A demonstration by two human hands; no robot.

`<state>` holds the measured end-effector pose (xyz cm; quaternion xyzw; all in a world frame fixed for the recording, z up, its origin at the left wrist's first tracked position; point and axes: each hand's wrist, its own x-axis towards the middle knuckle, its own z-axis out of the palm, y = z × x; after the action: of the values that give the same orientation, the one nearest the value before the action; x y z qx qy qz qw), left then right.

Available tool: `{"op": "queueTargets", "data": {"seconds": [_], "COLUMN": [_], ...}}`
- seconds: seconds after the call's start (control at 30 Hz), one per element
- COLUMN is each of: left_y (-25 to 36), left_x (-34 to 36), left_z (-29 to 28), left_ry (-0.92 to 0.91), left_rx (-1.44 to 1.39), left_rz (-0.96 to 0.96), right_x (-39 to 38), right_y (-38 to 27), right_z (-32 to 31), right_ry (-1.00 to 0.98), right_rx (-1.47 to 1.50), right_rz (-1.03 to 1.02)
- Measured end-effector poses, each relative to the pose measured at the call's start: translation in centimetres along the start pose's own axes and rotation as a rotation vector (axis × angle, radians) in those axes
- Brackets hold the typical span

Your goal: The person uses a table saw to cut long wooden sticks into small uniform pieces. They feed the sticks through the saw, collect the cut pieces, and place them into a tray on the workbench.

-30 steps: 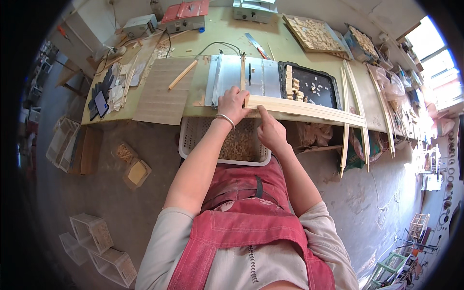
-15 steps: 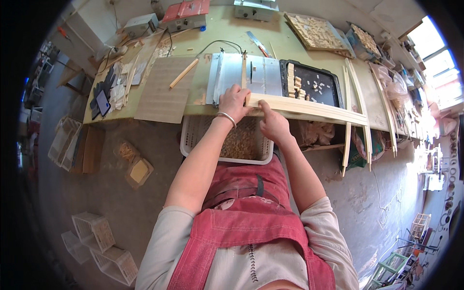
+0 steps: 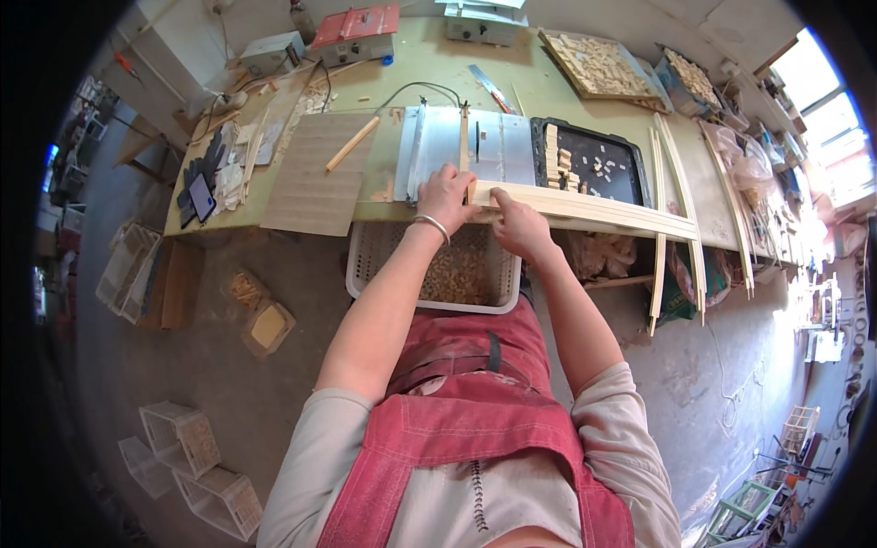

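A bundle of long pale wooden strips [image 3: 594, 205] lies crosswise along the bench's front edge, its left end on a small table saw's metal top [image 3: 423, 151]. My left hand [image 3: 445, 195] is closed at that end, beside a narrow wooden guide bar [image 3: 464, 137] running away from me across the saw top. My right hand [image 3: 522, 225] grips the bundle's near side just to the right, thumb and fingers bent around it. The fingertips of both hands are partly hidden. Below the bench edge, a white plastic basket [image 3: 362, 265] holds many small wooden pieces.
Right of the saw, a black tray [image 3: 643, 173] holds small cut blocks. More long strips [image 3: 657, 274] jut over the front edge. A brown board [image 3: 311, 183] with a loose stick [image 3: 353, 144], gloves and a phone [image 3: 202, 195] lie left. Another saw with a red top [image 3: 356, 27] stands behind.
My right index finger, stretched along the strips before, is now more bent. The whole view has shifted slightly; the strips and my left hand stay nearly in place on the saw.
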<state>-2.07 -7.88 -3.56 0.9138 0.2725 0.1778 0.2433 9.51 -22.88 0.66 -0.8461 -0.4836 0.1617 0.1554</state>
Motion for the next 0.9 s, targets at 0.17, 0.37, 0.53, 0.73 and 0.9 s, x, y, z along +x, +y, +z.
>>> {"op": "queueTargets", "data": {"seconds": [0.17, 0.37, 0.53, 0.73, 0.9], "left_y": [-0.4, 0.3, -0.6, -0.8, -0.4], "left_x": [0.1, 0.0, 0.4, 0.3, 0.6], "left_z": [0.1, 0.1, 0.0, 0.2, -0.3], "left_ry": [-0.003, 0.016, -0.021, 0.007, -0.028], "left_rx": [0.006, 0.017, 0.025, 0.007, -0.014], "left_rz": [0.002, 0.027, 0.027, 0.066, 0.089], "right_x": [0.8, 1.0, 1.3, 1.1, 0.6], "right_y": [0.0, 0.1, -1.2, -0.6, -0.5], "right_z": [-0.6, -0.7, -0.6, 0.6, 0.7], "right_ry": [-0.046, -0.055, -0.125, -0.078, -0.046], "right_rx": [-0.033, -0.033, -0.036, -0.015, 0.011], "right_rz": [-0.008, 0.022, 0.078, 0.040, 0.030]}}
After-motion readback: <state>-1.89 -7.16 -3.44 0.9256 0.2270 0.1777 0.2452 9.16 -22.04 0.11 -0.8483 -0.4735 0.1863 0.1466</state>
